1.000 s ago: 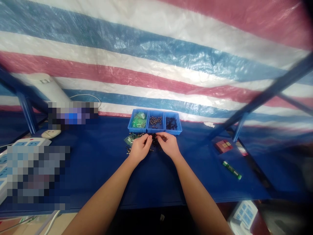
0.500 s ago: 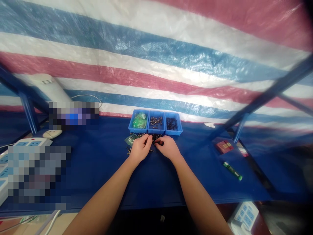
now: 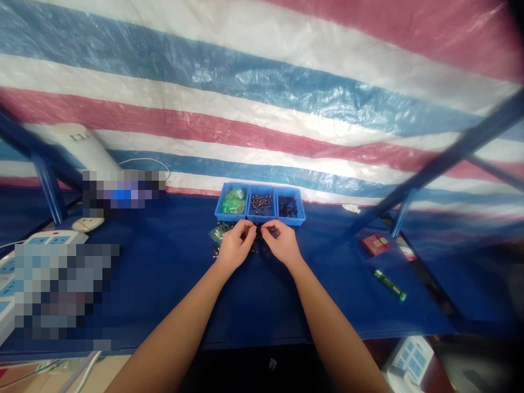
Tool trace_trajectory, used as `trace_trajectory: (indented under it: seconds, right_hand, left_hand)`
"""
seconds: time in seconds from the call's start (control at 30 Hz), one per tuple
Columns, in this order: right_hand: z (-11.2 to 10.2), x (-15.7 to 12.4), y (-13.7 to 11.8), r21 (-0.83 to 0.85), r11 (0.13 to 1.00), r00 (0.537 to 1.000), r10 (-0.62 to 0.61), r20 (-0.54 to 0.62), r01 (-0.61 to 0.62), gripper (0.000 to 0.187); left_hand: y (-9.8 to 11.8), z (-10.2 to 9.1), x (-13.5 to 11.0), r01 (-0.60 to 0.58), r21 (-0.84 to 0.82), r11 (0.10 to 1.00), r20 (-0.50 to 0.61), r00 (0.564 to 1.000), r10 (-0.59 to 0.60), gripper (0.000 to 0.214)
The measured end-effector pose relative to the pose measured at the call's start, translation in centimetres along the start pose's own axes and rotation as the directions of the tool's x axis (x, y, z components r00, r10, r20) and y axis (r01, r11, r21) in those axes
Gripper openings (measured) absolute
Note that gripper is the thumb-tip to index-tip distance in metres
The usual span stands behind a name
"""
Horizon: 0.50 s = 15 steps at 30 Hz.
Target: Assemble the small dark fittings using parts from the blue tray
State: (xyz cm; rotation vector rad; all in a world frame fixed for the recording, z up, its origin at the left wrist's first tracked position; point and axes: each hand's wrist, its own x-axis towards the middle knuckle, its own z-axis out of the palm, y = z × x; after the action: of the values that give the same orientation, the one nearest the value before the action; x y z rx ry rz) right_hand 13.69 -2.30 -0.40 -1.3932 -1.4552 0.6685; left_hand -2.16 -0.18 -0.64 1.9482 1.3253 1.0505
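Beyond both hands hangs a striped tarpaulin (image 3: 262, 98) of woven plastic, glossy and crinkled, while the cover (image 3: 164, 273) beneath the left hand (image 3: 233, 248) and right hand (image 3: 282, 244) looks like matt, smooth blue cloth. Just past the fingertips, the three bins (image 3: 261, 221) are smooth blue plastic, the one on the left-hand side holding shiny clear-green plastic bags (image 3: 233, 202). The small parts (image 3: 257, 233) between the hands are dark with metallic glints.
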Motion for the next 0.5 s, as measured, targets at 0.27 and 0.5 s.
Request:
trace_trajectory:
  seconds: [0.27,0.5]
  right_hand:
    - [0.35,0.03,-0.21,0.261,0.965,0.999,0.022,0.032,-0.03,0.019]
    - [0.24,0.29,0.17,0.27,0.96,0.997,0.073,0.031,-0.078,0.022]
  left_hand:
    - [0.03,0.03,0.06,-0.095,-0.011,0.995,0.101,0.99,0.096,0.028]
    - [-0.21,0.11,-0.06,-0.059,-0.019,0.998,0.097,0.993,0.06,0.026]
